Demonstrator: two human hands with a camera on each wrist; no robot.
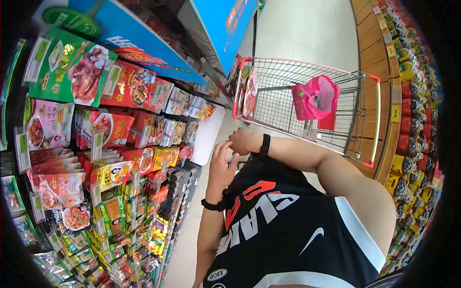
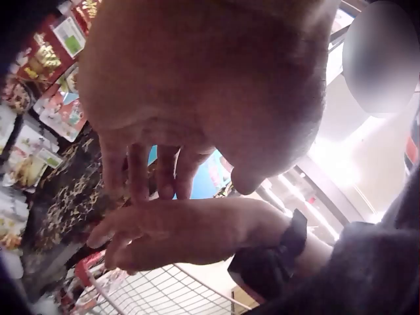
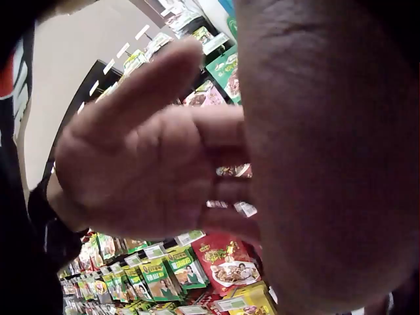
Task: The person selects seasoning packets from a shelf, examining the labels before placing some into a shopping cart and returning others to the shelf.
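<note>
My left hand (image 1: 222,161) is raised in front of my chest with its fingers straight, and their tips touch my right hand (image 1: 242,140). The right hand is loosely curled and holds nothing. Each wrist carries a black band. In the left wrist view the left hand's fingers (image 2: 141,170) hang just above the right hand (image 2: 170,230). The right wrist view shows the left hand (image 3: 138,164) flat, palm towards the camera, beside the blurred bulk of the right hand (image 3: 328,164). Neither hand holds anything.
A wire shopping cart (image 1: 278,96) stands ahead in the aisle with a pink bag (image 1: 314,98) inside and packets (image 1: 247,91) at its far end. Shelves of sauce packets (image 1: 110,129) line the left side; more stocked shelves (image 1: 413,96) line the right.
</note>
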